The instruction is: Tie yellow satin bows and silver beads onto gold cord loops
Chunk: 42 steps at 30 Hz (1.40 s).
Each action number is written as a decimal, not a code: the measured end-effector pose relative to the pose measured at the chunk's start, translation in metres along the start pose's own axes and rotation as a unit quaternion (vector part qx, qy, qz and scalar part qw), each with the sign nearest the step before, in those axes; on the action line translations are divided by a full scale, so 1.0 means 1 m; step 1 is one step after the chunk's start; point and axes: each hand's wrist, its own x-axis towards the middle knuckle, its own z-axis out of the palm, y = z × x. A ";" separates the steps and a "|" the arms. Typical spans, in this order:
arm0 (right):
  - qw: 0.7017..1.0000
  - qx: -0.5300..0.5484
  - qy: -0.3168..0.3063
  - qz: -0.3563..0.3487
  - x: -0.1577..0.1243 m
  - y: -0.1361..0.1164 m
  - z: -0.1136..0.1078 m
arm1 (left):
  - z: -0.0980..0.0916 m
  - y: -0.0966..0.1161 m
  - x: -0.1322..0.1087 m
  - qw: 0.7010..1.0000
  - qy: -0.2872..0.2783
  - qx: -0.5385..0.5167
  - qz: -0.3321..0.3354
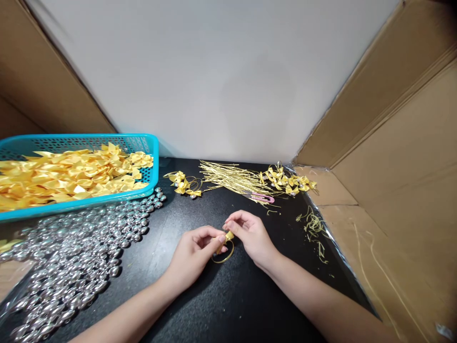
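My left hand (194, 250) is closed, its thumb and fingers pinching a small yellow ribbon bow (229, 236) above the black table. A loop of gold cord (224, 261) hangs from the bow, just below the fingertips. Right beside it, my right hand (253, 238) has thumb and forefinger pressed together over the bow's upper edge. Whatever lies between those right fingertips is too small to make out. The left fingers cover part of the bow.
A turquoise basket (156, 164) of yellow ribbon bows stands left, behind many silver beads (89, 257). Gold cord lengths (228, 176) lie at the back with pink-handled snips (264, 197). Bead-and-bow pieces flank them, left (183, 185) and right (285, 181). Cord scraps (314, 226) lie right.
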 end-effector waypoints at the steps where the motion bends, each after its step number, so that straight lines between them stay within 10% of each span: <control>1: 1.000 0.002 0.005 -0.006 0.001 -0.001 -0.001 | 0.000 0.000 0.000 1.000 -0.004 0.002 0.002; 42: 0.993 0.076 -0.023 -0.087 0.007 -0.063 -0.021 | 0.000 -0.006 0.001 0.999 -0.027 0.020 0.004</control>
